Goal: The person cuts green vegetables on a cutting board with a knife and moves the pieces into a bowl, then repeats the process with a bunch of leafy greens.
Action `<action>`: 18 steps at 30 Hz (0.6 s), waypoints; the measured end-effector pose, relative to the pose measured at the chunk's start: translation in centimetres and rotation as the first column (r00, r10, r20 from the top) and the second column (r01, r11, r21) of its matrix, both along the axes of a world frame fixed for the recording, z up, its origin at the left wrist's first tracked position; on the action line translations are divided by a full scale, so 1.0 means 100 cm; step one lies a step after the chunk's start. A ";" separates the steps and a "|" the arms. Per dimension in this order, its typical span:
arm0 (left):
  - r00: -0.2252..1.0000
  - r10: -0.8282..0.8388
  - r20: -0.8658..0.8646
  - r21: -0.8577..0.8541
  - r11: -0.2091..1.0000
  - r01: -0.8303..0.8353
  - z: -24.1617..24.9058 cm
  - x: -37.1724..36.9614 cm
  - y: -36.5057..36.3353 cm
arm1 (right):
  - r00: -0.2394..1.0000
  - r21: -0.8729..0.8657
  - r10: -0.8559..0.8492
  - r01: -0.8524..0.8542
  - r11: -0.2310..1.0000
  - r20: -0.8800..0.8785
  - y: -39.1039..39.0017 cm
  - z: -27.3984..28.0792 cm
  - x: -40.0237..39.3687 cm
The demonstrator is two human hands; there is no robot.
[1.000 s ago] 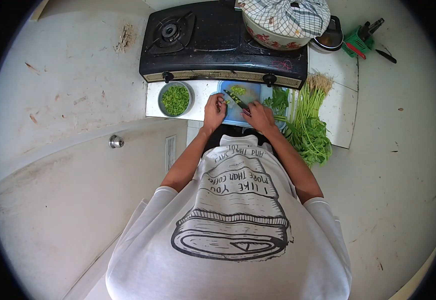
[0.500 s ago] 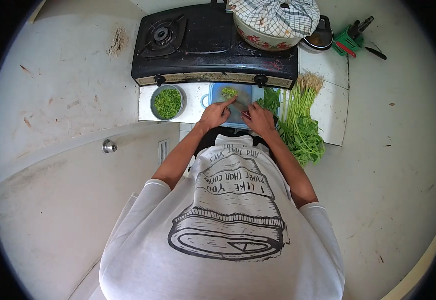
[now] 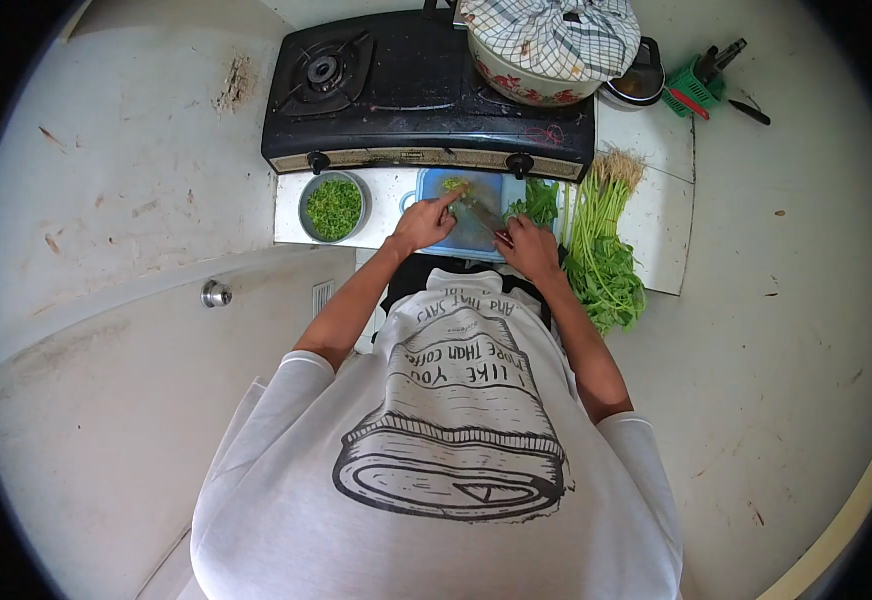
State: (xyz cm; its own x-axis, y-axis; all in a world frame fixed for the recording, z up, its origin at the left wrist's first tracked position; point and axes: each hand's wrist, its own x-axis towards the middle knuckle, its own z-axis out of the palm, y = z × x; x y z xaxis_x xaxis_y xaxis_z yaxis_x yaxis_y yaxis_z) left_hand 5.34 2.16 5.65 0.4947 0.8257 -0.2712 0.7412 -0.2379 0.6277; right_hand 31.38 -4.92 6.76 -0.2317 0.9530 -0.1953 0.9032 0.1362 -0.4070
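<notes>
On the blue cutting board [image 3: 438,240] lies a small heap of chopped greens [image 3: 453,184]. My left hand [image 3: 424,224] is over the board's left side, its index finger stretched out to the heap and the other fingers bent. A knife [image 3: 483,212] is in my right hand [image 3: 530,246], its blade slanting across the board toward the left fingertip. My right fingers wrap round the handle, which is mostly hidden. Leafy green pieces [image 3: 539,200] lie at the board's right side, just beyond my right hand.
A grey bowl of chopped greens [image 3: 334,209] stands left of the board. Long-stemmed leafy greens with roots [image 3: 596,240] lie at the right, hanging over the counter edge. Behind are a black gas stove [image 3: 406,120], a cloth-covered pot [image 3: 536,88] and a green basket [image 3: 694,88] with utensils.
My right hand and the knife have shifted slightly right and toward me. My left hand has drawn a little left, its index finger still at the chopped greens.
</notes>
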 end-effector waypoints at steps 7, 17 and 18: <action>0.986 -0.163 0.026 0.023 0.986 0.162 0.006 0.007 -0.007 | 1.000 0.000 0.012 -0.012 1.000 0.019 0.006 -0.004 -0.003; 0.988 -0.062 -0.145 0.023 0.998 0.066 -0.004 -0.003 0.014 | 0.999 -0.019 0.010 -0.010 1.000 0.032 0.005 0.002 -0.002; 0.991 -0.042 -0.123 0.018 0.999 0.044 -0.002 -0.003 0.014 | 0.999 -0.021 0.012 -0.011 1.000 0.033 0.005 0.001 -0.002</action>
State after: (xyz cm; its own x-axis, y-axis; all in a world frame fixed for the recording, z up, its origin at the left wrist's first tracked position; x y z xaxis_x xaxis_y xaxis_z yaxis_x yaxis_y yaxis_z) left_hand 5.05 3.52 5.43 0.4938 0.8103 -0.3156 0.8013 -0.2829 0.5272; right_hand 31.15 -4.37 6.88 -0.2353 0.9461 -0.2226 0.9149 0.1382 -0.3794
